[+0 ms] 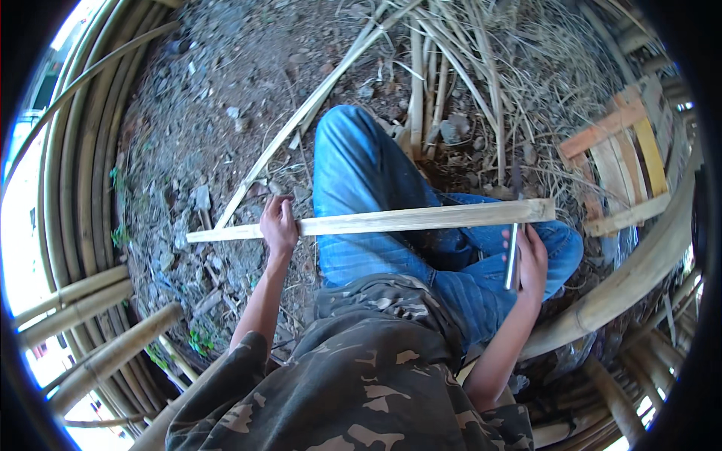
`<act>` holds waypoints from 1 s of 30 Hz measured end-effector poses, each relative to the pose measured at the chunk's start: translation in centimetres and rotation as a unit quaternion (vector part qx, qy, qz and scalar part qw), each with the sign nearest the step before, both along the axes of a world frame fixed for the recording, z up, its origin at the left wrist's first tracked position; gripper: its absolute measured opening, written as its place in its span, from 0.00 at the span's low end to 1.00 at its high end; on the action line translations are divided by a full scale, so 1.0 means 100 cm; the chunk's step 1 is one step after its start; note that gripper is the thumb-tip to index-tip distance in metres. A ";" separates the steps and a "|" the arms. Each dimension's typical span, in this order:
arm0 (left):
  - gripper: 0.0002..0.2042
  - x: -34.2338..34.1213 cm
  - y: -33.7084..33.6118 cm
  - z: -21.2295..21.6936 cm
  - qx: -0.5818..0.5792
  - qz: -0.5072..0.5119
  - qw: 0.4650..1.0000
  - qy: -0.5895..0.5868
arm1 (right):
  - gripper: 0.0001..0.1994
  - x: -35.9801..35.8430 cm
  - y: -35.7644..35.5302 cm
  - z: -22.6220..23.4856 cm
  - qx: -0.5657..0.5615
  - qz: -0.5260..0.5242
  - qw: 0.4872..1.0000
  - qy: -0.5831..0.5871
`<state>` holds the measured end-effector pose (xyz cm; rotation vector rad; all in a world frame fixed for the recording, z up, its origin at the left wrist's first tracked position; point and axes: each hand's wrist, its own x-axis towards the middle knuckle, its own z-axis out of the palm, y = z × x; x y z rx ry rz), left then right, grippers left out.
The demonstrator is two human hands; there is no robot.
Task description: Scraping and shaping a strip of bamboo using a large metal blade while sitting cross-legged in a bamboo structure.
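A long pale split bamboo strip (414, 219) lies across my lap, its wider end to the right above my bent knee. My left hand (278, 224) is closed around the strip toward its narrower left end. In my right hand (532, 259) is a knife (513, 259), gripped by its shiny metal handle. The handle sits just below the strip's right end. A dark, narrow blade seems to show beyond the strip's far edge, and the strip hides the part between.
Long bamboo strips (301, 113) and a pile of split pieces (459, 68) lie ahead on the stony ground. A broken wooden crate (624, 150) stands at the right. Bamboo poles (83, 173) line the left, and a thick bamboo pole (624, 293) curves along the right.
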<state>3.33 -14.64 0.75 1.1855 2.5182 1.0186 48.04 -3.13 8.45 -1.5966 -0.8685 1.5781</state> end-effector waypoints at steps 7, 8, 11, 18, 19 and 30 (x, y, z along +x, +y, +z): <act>0.11 0.002 0.001 0.004 0.000 0.004 1.000 0.011 | 0.26 0.030 -0.049 0.025 0.115 0.030 0.960 -0.252; 0.11 0.003 0.001 0.005 0.008 0.006 1.000 0.012 | 0.27 0.033 -0.054 0.030 0.130 0.039 0.950 -0.282; 0.10 0.002 0.000 0.006 0.007 0.011 1.000 0.017 | 0.31 0.036 -0.066 0.045 0.139 0.031 0.930 -0.339; 0.10 0.000 0.001 0.005 0.005 0.024 1.000 0.016 | 0.28 0.049 -0.076 0.030 0.170 -0.002 0.896 -0.410; 0.10 0.002 0.001 0.005 0.006 0.022 1.000 0.015 | 0.28 0.049 -0.078 0.029 0.169 -0.004 0.896 -0.411; 0.11 0.000 -0.005 0.001 0.000 0.012 1.000 0.004 | 0.26 0.064 -0.082 0.001 0.202 -0.093 0.862 -0.456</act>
